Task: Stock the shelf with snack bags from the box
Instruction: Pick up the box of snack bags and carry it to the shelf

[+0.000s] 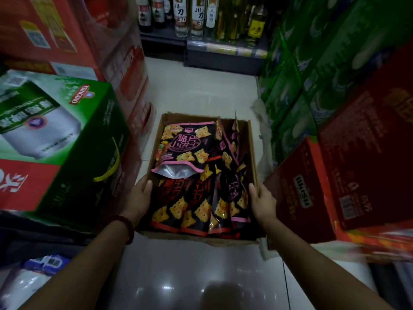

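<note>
A narrow aisle of pale tiled floor (201, 90) runs between stacked beverage cartons (67, 135). The cardboard box (251, 144) of snack bags (185, 146) sits low between them. The left hand (139, 199) and right hand (262, 201) each grip an opposite side wall, thumbs hooked inside, apparently to steady or carry it.

Two bare forearms reach forward and down to an open brown cardboard box (252, 139). The left hand (138, 199) grips the box's left wall, thumb over the rim; a dark red beaded bracelet (127, 228) circles that wrist. The right hand (263, 201) grips the right wall, thumb inside.
</note>
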